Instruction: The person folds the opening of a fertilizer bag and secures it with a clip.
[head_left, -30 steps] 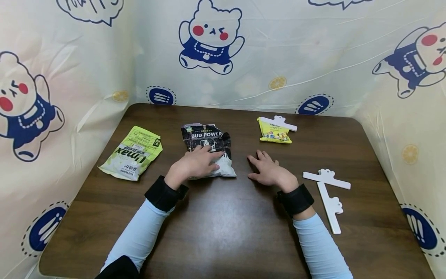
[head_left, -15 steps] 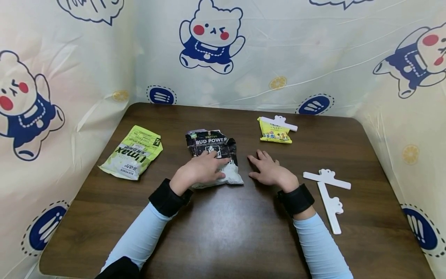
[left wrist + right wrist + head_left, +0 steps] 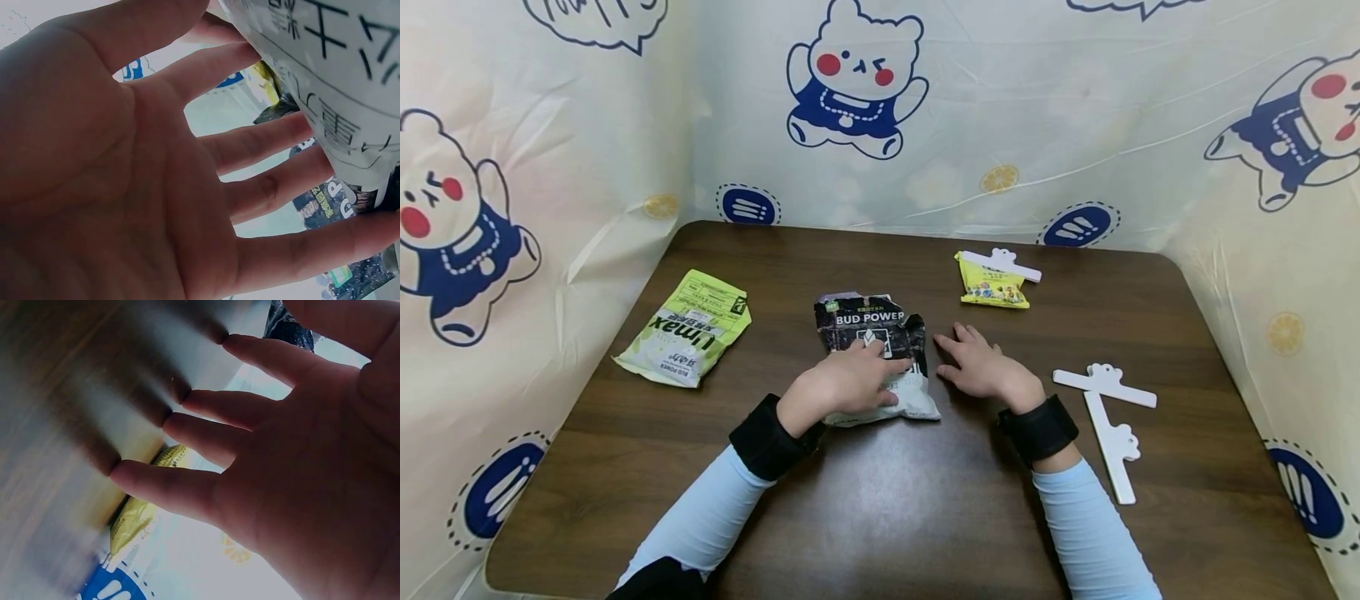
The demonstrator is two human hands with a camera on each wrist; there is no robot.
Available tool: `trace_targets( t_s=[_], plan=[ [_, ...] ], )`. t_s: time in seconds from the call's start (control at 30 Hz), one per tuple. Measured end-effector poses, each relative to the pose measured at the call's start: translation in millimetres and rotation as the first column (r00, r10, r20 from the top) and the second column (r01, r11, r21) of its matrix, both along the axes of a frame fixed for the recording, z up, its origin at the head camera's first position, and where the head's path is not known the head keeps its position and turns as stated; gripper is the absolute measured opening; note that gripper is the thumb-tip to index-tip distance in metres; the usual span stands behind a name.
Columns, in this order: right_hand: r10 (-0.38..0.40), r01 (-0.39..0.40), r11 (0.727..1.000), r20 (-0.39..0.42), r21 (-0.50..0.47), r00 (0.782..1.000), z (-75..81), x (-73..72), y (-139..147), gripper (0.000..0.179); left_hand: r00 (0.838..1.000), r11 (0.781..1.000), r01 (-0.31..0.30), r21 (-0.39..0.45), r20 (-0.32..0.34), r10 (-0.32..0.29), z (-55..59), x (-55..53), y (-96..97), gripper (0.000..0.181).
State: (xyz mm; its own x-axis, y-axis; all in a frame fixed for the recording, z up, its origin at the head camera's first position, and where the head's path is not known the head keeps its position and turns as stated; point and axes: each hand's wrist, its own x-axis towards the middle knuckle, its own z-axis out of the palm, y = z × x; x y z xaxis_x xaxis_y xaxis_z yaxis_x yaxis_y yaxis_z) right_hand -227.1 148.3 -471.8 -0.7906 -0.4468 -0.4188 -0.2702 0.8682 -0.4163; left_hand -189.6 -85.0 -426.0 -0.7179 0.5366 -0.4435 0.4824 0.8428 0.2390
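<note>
A black and white snack bag (image 3: pixel 917 392) printed "BUD POWER" lies in the middle of the table. My left hand (image 3: pixel 853 379) rests on its front with the fingers spread. In the left wrist view, straight fingertips touch the white part of the bag (image 3: pixel 337 75). To the right of the bag, my right hand (image 3: pixel 981 367) stands with its fingertips on the tabletop. The right wrist view shows those fingers (image 3: pixel 212 406) spread and straight, holding nothing. Behind that hand lies a small yellow packet (image 3: pixel 992 287) with a white clip (image 3: pixel 1000 263) across its top edge.
A green and white bag (image 3: pixel 688 329) lies at the left of the brown table (image 3: pixel 880 517). Two white sealing clips (image 3: pixel 1105 383) lie at the right, one meeting the other end-on. A printed sheet (image 3: pixel 1000 108) with cartoon bears rises around the table's back and sides.
My left hand has slid the black and white bag toward me and to the right, nearer my right hand. The right hand has stayed in place.
</note>
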Motion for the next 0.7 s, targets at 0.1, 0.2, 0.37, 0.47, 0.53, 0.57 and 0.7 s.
trace_targets(
  t_s=[0.1, 0.2, 0.37, 0.47, 0.53, 0.57, 0.7],
  plan=[
    [-0.009, 0.009, 1.000, -0.015, -0.021, 1.000, 0.7, -0.3, 0.2, 0.058, 1.000, 1.000, 0.007, -0.006, -0.002, -0.007, 0.9, 4.2, 3.0, 0.062],
    [-0.030, 0.028, 0.999, -0.030, -0.045, 0.999, 1.4, -0.5, 0.9, 0.060, 1.000, 1.000, 0.019, -0.014, -0.005, -0.019, 1.4, 7.8, 6.2, 0.061],
    [-0.057, 0.048, 0.994, -0.088, -0.095, 0.995, 0.1, -1.4, 2.4, 0.064, 0.998, 0.998, 0.054, -0.027, -0.021, -0.054, 1.0, 14.1, 11.5, 0.061],
    [-0.059, 0.042, 0.990, -0.130, -0.133, 0.990, -0.4, -1.5, 3.1, 0.063, 0.997, 0.997, 0.072, -0.032, -0.022, -0.072, 0.2, 17.7, 15.0, 0.061],
    [-0.058, 0.033, 0.987, -0.157, -0.158, 0.986, -0.8, -1.6, 3.1, 0.061, 0.997, 0.996, 0.076, -0.036, -0.016, -0.076, -0.1, 19.7, 17.2, 0.061],
    [-0.059, 0.031, 0.986, -0.168, -0.166, 0.984, -0.4, -1.5, 3.1, 0.060, 0.997, 0.996, 0.077, -0.037, -0.013, -0.077, -0.2, 20.7, 18.3, 0.061],
    [-0.054, 0.016, 0.983, -0.202, -0.183, 0.978, -0.2, -1.5, 2.2, 0.056, 0.997, 0.995, 0.081, -0.053, 0.002, -0.081, 0.1, 24.2, 21.8, 0.060]
  ],
)
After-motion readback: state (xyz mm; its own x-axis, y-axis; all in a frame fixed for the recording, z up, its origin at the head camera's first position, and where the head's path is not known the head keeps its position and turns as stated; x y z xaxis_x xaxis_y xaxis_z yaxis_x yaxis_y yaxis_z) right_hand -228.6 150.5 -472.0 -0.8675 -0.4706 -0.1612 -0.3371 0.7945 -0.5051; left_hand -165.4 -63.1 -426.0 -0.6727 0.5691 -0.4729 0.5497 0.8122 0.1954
